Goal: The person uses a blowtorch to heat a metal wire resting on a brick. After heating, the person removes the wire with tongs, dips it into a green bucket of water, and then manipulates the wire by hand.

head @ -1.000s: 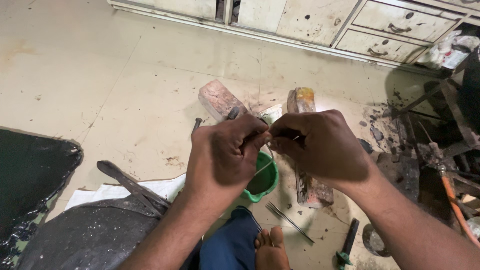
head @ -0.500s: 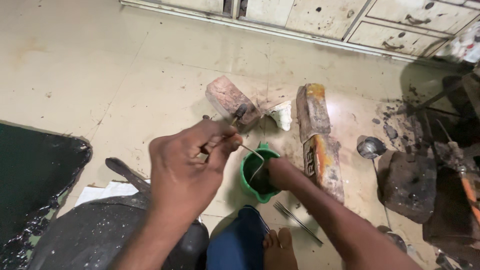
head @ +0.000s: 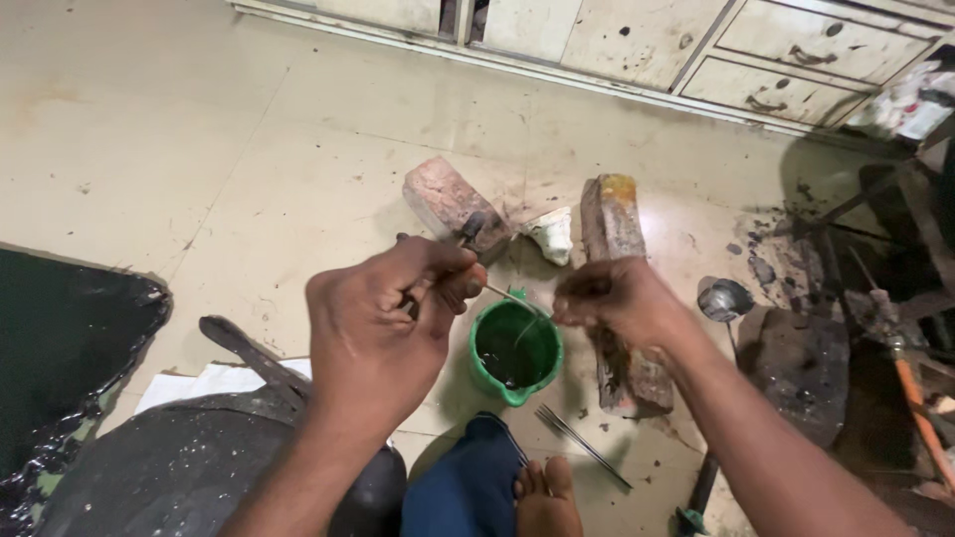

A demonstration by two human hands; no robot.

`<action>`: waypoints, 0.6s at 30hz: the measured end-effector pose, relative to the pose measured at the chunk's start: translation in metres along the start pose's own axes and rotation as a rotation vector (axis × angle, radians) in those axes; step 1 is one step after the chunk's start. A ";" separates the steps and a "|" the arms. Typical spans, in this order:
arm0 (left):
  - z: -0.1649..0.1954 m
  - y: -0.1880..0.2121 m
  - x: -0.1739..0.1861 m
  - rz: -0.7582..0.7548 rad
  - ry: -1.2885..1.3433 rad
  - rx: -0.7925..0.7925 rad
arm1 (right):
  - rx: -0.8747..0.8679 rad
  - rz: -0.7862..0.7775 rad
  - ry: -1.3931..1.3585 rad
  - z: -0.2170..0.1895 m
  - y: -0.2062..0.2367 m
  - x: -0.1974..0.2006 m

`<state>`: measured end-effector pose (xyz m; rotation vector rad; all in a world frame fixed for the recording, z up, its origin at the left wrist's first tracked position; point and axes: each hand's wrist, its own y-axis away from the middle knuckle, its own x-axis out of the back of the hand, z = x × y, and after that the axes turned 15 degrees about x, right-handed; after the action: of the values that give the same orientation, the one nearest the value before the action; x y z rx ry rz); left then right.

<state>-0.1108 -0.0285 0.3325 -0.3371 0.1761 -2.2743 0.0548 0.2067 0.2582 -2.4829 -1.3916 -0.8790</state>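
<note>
Grey and thin as a hair: holding a wire [head: 509, 296] stretched between both hands, just above the green cup [head: 512, 396] that is standing on the floor [head: 199, 149]. Closing the left hand [head: 383, 323] into a tight fist around one end; not possible to tell whether anything else is hiding inside this fist. Pinching the other end narrowly with the right hand [head: 609, 296], thumb against fingertips, the remaining fingers curling in.

Judging the wire as very light, springy and easy to kink, and probably slippery where wet from the dark liquid in the cup. Taking hold near the two ends with the finger pads, and pulling gently, seeming the safest way.

Working close to a reddish brick [head: 453, 204] and a long dirty brick [head: 612, 214], with thin metal rods [head: 582, 449] lying beside a bare foot [head: 545, 495].
</note>
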 end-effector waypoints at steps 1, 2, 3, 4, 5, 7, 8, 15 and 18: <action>-0.002 0.001 -0.002 0.000 -0.029 -0.006 | 0.059 0.022 -0.080 -0.015 0.005 0.005; -0.003 0.001 -0.005 -0.002 -0.059 -0.014 | 0.120 0.046 -0.160 -0.030 0.011 0.010; -0.005 0.002 -0.007 -0.013 -0.047 -0.010 | 0.130 0.059 -0.131 -0.042 0.017 0.012; -0.006 0.002 -0.009 -0.023 -0.037 -0.004 | 0.140 0.071 -0.105 -0.054 0.021 0.011; -0.006 0.003 -0.011 -0.033 -0.028 0.002 | 0.151 0.082 -0.079 -0.065 0.025 0.009; -0.007 0.004 -0.012 -0.034 -0.030 -0.003 | 0.149 0.079 0.034 -0.083 0.031 0.005; -0.007 0.004 -0.012 -0.035 -0.031 -0.004 | 0.146 0.078 0.089 -0.090 0.032 0.002; -0.007 0.005 -0.011 -0.040 -0.040 0.016 | 0.124 0.057 0.322 -0.111 0.039 -0.009; -0.008 0.004 -0.011 -0.046 -0.029 0.004 | 0.151 0.051 0.345 -0.115 0.042 -0.010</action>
<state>-0.1029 -0.0228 0.3221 -0.3754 0.1507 -2.3138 0.0375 0.1291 0.3518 -2.1217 -1.2225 -1.0849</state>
